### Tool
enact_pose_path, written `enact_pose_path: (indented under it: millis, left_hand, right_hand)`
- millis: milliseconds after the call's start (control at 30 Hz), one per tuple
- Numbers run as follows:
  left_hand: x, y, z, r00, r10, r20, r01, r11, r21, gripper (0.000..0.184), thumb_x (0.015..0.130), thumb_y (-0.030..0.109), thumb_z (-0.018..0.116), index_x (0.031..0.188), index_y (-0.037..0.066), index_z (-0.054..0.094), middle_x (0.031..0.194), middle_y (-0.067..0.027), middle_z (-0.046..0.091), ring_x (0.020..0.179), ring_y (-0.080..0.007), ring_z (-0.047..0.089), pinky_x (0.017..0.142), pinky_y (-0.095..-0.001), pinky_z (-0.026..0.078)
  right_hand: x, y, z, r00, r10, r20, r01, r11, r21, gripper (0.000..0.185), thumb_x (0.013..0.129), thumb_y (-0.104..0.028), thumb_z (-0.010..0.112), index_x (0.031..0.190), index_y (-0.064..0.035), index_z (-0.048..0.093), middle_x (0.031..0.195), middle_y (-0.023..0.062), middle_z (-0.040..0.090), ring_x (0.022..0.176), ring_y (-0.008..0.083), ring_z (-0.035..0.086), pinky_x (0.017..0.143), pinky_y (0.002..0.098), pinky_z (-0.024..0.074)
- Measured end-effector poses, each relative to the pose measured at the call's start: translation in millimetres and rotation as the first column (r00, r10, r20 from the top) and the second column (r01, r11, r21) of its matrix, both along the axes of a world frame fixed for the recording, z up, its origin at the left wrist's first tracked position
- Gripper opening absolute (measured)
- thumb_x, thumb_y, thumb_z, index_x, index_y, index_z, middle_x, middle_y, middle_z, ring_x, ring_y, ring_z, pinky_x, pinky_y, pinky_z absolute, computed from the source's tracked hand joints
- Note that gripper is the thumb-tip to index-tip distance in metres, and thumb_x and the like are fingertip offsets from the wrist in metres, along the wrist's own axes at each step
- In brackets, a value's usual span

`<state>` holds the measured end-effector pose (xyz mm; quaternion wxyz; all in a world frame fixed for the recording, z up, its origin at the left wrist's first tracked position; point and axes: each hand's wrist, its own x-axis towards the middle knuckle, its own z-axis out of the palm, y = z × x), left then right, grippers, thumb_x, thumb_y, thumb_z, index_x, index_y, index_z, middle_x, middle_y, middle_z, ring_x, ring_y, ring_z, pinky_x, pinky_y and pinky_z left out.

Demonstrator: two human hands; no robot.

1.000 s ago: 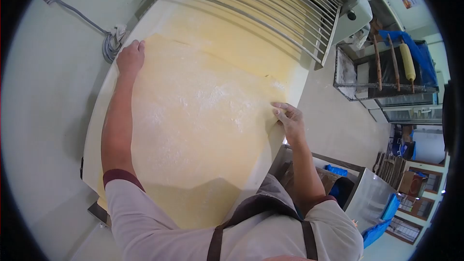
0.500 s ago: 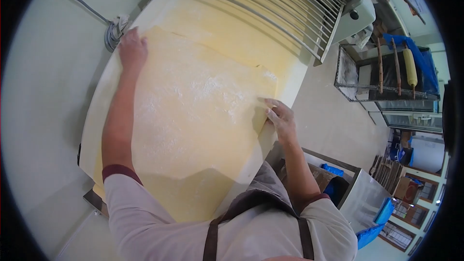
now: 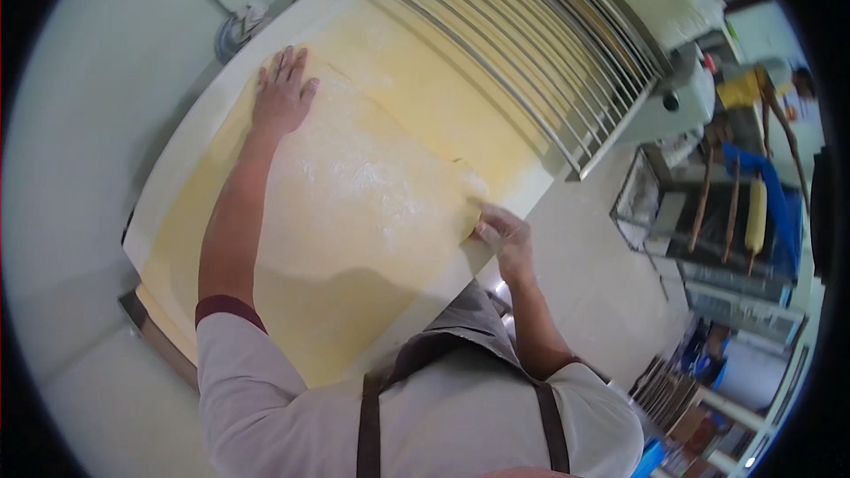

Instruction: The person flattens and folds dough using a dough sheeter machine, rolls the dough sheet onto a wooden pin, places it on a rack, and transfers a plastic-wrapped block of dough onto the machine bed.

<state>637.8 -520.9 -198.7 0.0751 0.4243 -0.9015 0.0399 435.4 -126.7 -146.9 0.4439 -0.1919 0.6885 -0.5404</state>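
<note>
A wide, pale yellow dough sheet (image 3: 328, 212), dusted with flour, is spread over a white work surface (image 3: 181, 133). Its upper layer ends in a far edge lying across more dough. My left hand (image 3: 285, 96) rests flat at the far left corner of that layer, fingers stretched out and a little apart. At the right edge, my right hand (image 3: 505, 237) pinches the dough between thumb and fingers; the fingertips are slightly blurred.
A metal bar guard (image 3: 513, 93) spans the far end of the surface, over the dough. Right of it stands a rack (image 3: 655, 204) with rolling pins, one wrapped in yellow dough (image 3: 756, 217). A coiled grey cable (image 3: 232, 35) lies beyond the left edge.
My left hand has gone from gripping the far left edge to lying flat on the dough. My right hand still holds the right edge. The view has shifted and turned slightly.
</note>
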Motion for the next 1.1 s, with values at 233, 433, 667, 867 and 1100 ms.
enact_pose_path:
  millis: [233, 433, 667, 867, 1100]
  left_hand:
    - [-67.2, 171.1, 21.5, 0.993, 0.048, -0.111, -0.026, 0.981, 0.192, 0.067, 0.092, 0.042, 0.046, 0.147, 0.011, 0.024, 0.153, -0.0164, 0.02, 0.143, -0.0319, 0.015, 0.113, -0.0556, 0.011]
    - [-137.3, 286.6, 40.1, 0.989, 0.116, -0.092, -0.084, 0.953, 0.293, 0.067, 0.093, 0.046, 0.043, 0.147, 0.011, 0.024, 0.153, -0.0173, 0.018, 0.143, -0.0319, 0.015, 0.113, -0.0549, 0.007]
    - [-198.4, 374.7, 40.8, 0.976, 0.214, -0.044, -0.196, 0.947, 0.253, 0.062, 0.095, 0.041, 0.04, 0.147, 0.01, 0.024, 0.152, -0.0178, 0.022, 0.141, -0.0326, 0.021, 0.113, -0.0538, 0.01]
    - [-236.2, 454.5, 15.7, 0.888, 0.424, -0.176, -0.408, 0.905, 0.12, 0.065, 0.091, 0.035, 0.051, 0.144, 0.004, 0.03, 0.15, -0.0188, 0.027, 0.14, -0.0348, 0.023, 0.113, -0.0508, 0.016]
    - [-390.2, 579.3, 26.6, 0.573, 0.659, -0.488, -0.58, 0.746, 0.326, 0.056, 0.085, 0.02, 0.06, 0.134, 0.001, 0.042, 0.137, -0.022, 0.044, 0.13, -0.0378, 0.037, 0.108, -0.0465, 0.027]
  right_hand:
    - [-86.2, -40.2, -17.4, 0.687, 0.709, -0.161, -0.683, 0.705, 0.191, 0.026, 0.085, 0.0, 0.061, 0.111, 0.0034, 0.062, 0.089, 0.0067, 0.066, 0.079, 0.0125, 0.064, 0.071, 0.027, 0.0533]
    - [-139.6, -16.3, 30.8, 0.438, 0.841, -0.317, -0.883, 0.469, 0.024, 0.034, 0.084, -0.006, 0.064, 0.117, -0.003, 0.062, 0.091, 0.0108, 0.068, 0.08, 0.0157, 0.065, 0.073, 0.0297, 0.0522]
    - [-394.7, 11.1, 176.2, 0.351, -0.032, -0.936, -0.537, 0.812, -0.229, 0.026, 0.093, -0.014, 0.051, 0.107, 0.0037, 0.064, 0.102, 0.0162, 0.067, 0.097, 0.0265, 0.063, 0.089, 0.0362, 0.0478]
    - [-620.2, 11.0, 160.6, 0.092, -0.223, -0.97, -0.238, 0.941, -0.239, 0.031, 0.096, -0.02, 0.052, 0.12, -0.0019, 0.06, 0.119, 0.0135, 0.062, 0.107, 0.0234, 0.058, 0.095, 0.0339, 0.0416]
    - [-603.9, 20.3, 179.4, 0.22, -0.227, -0.949, -0.52, 0.796, -0.311, 0.019, 0.088, -0.012, 0.059, 0.104, -0.0021, 0.063, 0.105, 0.0161, 0.064, 0.1, 0.0299, 0.061, 0.09, 0.0367, 0.045]
